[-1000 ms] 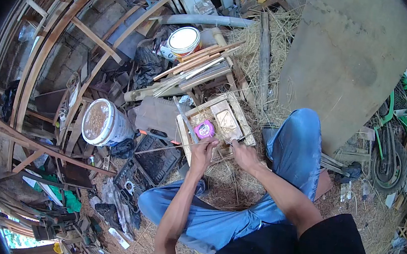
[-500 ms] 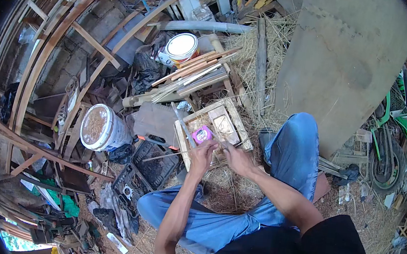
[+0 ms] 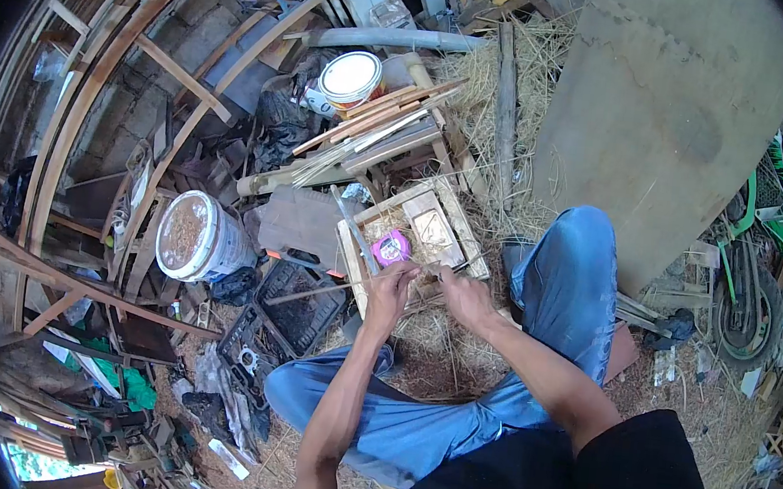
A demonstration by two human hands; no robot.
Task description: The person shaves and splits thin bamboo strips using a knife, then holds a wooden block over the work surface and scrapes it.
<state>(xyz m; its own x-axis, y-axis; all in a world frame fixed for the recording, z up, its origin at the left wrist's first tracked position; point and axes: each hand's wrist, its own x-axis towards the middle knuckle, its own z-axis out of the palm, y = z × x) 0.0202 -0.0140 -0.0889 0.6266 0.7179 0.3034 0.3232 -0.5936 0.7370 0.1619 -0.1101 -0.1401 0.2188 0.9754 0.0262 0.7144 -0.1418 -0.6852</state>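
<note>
Crowded floor, stick pinched

Round pink object (image 3: 390, 246) inside pale wooden frame (image 3: 466, 229), just beyond left grip (image 3: 390, 285); black plastic case (image 3: 307, 323) leftward. Thin brown stick (image 3: 320, 291) pinched in left grip, jutting across the case from my view. Right grip (image 3: 462, 296): I can't tell.

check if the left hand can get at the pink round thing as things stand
Probably yes: the left hand is close beside the pink round thing with nothing obvious between them, though it may first have to let go of the thin stick.

Brown stick (image 3: 315, 292), faded blue jeans (image 3: 565, 296)
</note>
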